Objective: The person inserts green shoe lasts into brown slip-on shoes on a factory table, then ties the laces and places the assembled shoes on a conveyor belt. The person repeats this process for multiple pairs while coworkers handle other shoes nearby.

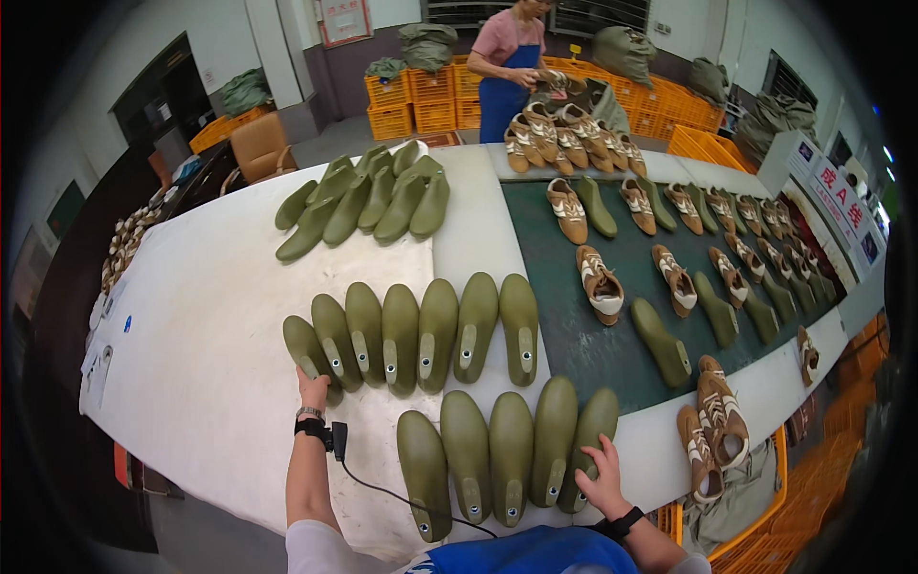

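Observation:
My left hand is at the heel end of a green shoe last, the leftmost in a slanting row of several lasts. Its fingers close around that end and are partly hidden. Nearer to me stands a second row of several green lasts, toes pointing away. My right hand rests on the side of the rightmost last there, fingers apart and touching it without wrapping round. A wristband with a small black device and cable is on my left wrist; a black band is on my right.
More green lasts lie piled at the far left. On the dark green conveyor belt stand brown-and-white sneakers and lasts. A pair of sneakers sits at the right edge, above an orange crate. A co-worker handles shoes across the table.

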